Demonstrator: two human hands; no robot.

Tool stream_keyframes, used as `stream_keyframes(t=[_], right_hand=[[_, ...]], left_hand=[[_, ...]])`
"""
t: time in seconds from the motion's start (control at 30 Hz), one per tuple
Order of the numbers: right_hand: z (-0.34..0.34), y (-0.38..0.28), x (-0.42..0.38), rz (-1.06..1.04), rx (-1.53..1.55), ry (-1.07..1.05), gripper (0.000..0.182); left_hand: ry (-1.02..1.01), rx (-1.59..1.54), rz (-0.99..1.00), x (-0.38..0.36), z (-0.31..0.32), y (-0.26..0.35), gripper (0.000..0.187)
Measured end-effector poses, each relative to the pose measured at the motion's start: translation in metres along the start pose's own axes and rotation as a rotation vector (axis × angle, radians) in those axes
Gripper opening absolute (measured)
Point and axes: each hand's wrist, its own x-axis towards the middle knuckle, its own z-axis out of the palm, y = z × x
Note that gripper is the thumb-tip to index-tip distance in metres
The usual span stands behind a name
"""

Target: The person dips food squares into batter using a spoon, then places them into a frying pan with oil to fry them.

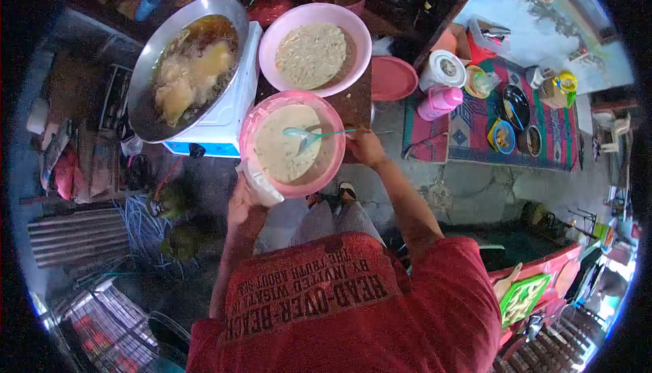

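In the head view a pink bowl (pixel 247 143) holds pale, creamy batter with green flecks. My left hand (pixel 243 200) is closed at its lower left rim, on a white piece (pixel 261 184) that looks like cloth or a packet and lies against the bowl. Whether its fingers also reach under the bowl is hidden. At the bowl's right side my right hand (pixel 367 146) grips the green handle of a spoon (pixel 296 132), whose head is over the batter. Just behind stands a larger pale pink basin (pixel 267 52) with a thicker, lumpy mixture.
On the left, a wide wok (pixel 141 107) of bubbling oil with golden pieces frying sits on a white stove (pixel 227 116). A red lid (pixel 394 78) lies right of the basin. Farther right, a patterned mat (pixel 468 125) bears a pink jug (pixel 440 103), a white bucket (pixel 443 69) and several bowls.
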Motion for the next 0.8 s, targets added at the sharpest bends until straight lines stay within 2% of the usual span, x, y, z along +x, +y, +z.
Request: stream_keyframes(t=[0.03, 0.1, 0.13, 0.17, 0.23, 0.37, 0.5, 0.57, 0.7, 0.77, 0.8], right_hand=[[-0.001, 0.003, -0.001, 0.009, -0.003, 0.004, 0.035], [-0.008, 0.011, -0.005, 0.475, 0.62, 0.269, 0.03], [-0.02, 0.005, -0.009, 0.496, 1.123, 0.324, 0.03], [-0.033, 0.0, -0.013, 0.5, 1.117, 0.338, 0.03], [-0.051, -0.001, -0.022, 0.593, 1.507, 0.28, 0.033], [-0.063, 0.004, -0.03, 0.62, 1.63, 0.312, 0.03], [-0.081, -0.016, -0.027, 0.547, 1.663, 0.315, 0.032], [-0.08, -0.017, -0.021, 0.56, 1.641, 0.296, 0.033], [-0.05, 0.009, 0.004, 0.603, 1.601, 0.2, 0.033], [-0.047, -0.002, 0.02, 0.531, 1.563, 0.171, 0.031], [-0.045, 0.003, 0.022, 0.562, 1.25, 0.138, 0.028]], left_hand=[[0.114, -0.214, -0.129, 0.004, 0.004, 0.004, 0.045], [0.069, -0.234, -0.154, 0.008, 0.008, 0.011, 0.044], [0.079, -0.275, -0.171, 0.012, 0.006, 0.012, 0.043], [0.088, -0.317, -0.19, 0.015, 0.003, 0.012, 0.042], [0.049, -0.257, -0.21, 0.022, -0.014, 0.007, 0.041], [0.004, -0.247, -0.199, 0.033, -0.023, -0.003, 0.042], [-0.006, -0.202, -0.193, 0.037, -0.019, -0.002, 0.042], [-0.058, -0.179, -0.219, 0.037, -0.015, 0.002, 0.042], [-0.024, -0.183, -0.229, 0.039, -0.024, -0.002, 0.037], [-0.073, -0.186, -0.165, 0.041, -0.02, 0.0, 0.036], [-0.085, -0.221, -0.169, 0.041, -0.023, -0.001, 0.037]])
